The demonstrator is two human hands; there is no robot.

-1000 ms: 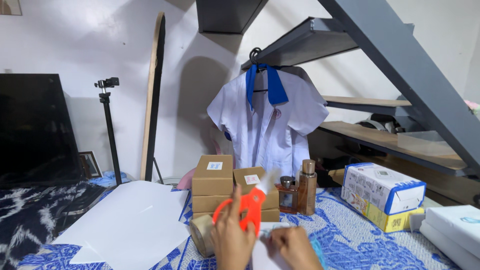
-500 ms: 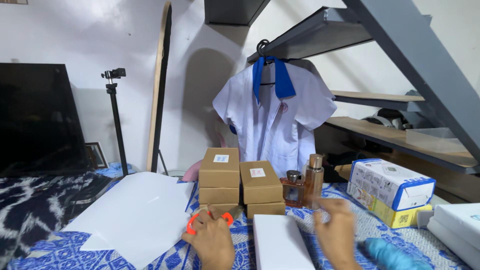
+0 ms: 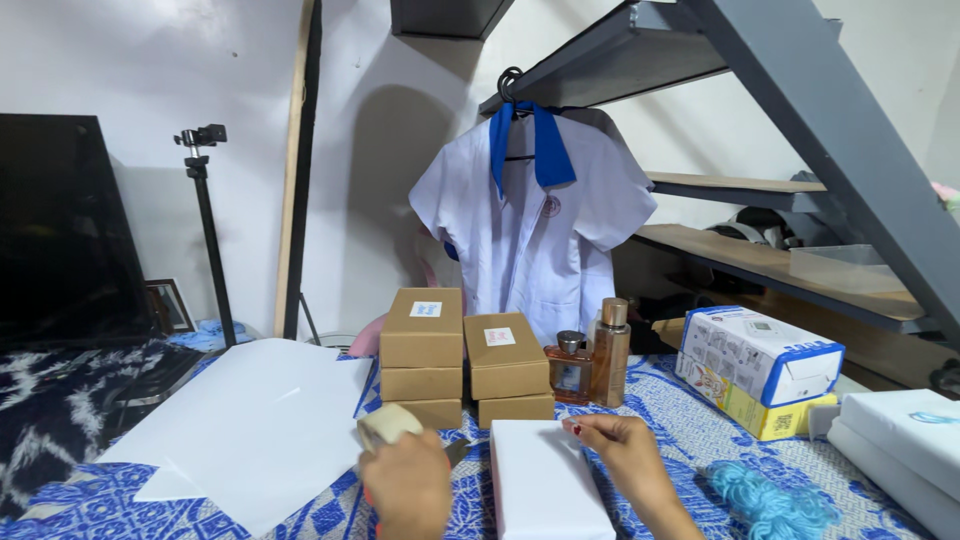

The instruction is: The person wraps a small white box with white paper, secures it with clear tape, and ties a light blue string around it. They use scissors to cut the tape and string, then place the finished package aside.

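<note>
Near edge, centre: left hand (image 3: 405,487), fingers curled around a roll of tan tape (image 3: 388,424), which it holds just above the bench (image 3: 680,440); a dark blade tip shows beside the wrist, the rest hidden.

Beside it: right hand (image 3: 622,445), fingertips resting on the top far corner of a white-wrapped box (image 3: 545,485); fingers bent, nothing gripped. The box lies flat on the bench between the two hands.

Right of the right hand: a tuft of blue-green yarn (image 3: 770,498) on the cloth. Far right edge: stacked white parcels (image 3: 900,460).

Left: large white paper sheets (image 3: 250,425), overlapping, lying flat on the blue-and-white patterned cloth that covers the bench. Further left: dark patterned fabric (image 3: 60,410).

Middle ground: two stacks of brown cardboard boxes (image 3: 460,355) with small labels on top, standing just behind the tape. To their right, touching or nearly so: a short amber bottle (image 3: 568,368) and a taller bronze bottle (image 3: 611,352). Further right: a white-and-blue carton (image 3: 760,365) lying on a yellow one.

Background: white wall; a white shirt (image 3: 530,230) with blue collar on a hanger under a grey staircase (image 3: 800,110); wooden shelves to the right; a black tripod (image 3: 205,230) with a small camera; a tall wooden plank leaning against the wall; a dark screen (image 3: 60,230) at far left.
</note>
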